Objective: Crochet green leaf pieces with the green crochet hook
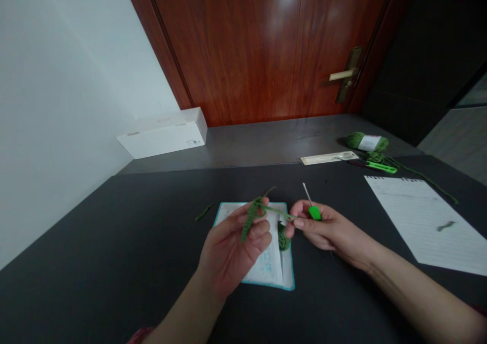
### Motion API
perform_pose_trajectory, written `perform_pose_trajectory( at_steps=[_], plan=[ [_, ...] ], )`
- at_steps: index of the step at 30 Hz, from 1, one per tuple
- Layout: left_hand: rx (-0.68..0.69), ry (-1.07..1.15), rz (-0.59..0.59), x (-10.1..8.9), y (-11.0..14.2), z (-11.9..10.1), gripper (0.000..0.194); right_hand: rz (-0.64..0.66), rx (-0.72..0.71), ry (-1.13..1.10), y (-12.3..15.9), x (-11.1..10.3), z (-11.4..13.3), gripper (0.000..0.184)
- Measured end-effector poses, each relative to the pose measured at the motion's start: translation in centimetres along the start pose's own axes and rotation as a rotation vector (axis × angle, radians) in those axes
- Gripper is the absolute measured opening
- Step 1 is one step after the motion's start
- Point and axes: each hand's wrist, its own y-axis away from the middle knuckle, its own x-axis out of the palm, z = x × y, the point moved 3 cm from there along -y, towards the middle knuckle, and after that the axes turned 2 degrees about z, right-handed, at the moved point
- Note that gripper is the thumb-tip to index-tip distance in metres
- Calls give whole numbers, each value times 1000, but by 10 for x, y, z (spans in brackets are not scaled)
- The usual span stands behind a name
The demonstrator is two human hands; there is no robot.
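Observation:
My left hand (238, 247) is closed on a small green crochet piece (250, 221), held up above an open notebook. A strand of green yarn (277, 211) runs taut from that piece to my right hand (323, 226), pinched between thumb and fingertip. The same right hand also keeps a crochet hook (314, 212) with a bright green handle, its metal shaft pointing up and away from the work. Partly behind my right fingertips, a green yarn bundle (283, 238) lies on the notebook (262, 278).
A white box (163, 140) stands at the back left. At the back right are a yarn skein (367, 142), a long narrow packet (329, 158) and a bright green tool (381, 167). Lined paper (429, 222) lies right; a yarn scrap (204, 212) lies left of the notebook.

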Motion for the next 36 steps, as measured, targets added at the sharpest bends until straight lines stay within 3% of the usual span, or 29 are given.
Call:
perform_pose_trajectory(
  at_steps=[4, 8, 16, 22, 27, 33, 36],
  plan=[
    [73, 81, 3, 2, 3, -9, 25, 74, 73, 43, 0, 0, -1, 30],
    [126, 85, 6, 3, 5, -15, 25, -22, 68, 71, -3, -8, 0, 28],
    [77, -246, 46, -2, 5, -8, 17, -287, -14, 77, -11, -24, -8, 28],
    [86, -460, -51, -8, 0, -6, 20, -317, -32, 96, -12, -23, -5, 25],
    [61, -551, -86, -10, -2, 5, 23, -422, -154, 132, 4, -21, 13, 31],
    [104, -788, -124, -15, -4, 13, 31, -249, -210, 158, 14, 4, 18, 28],
    [122, -861, -148, -18, -5, 16, 33, -229, -255, 184, 12, 14, 16, 19]
  ],
)
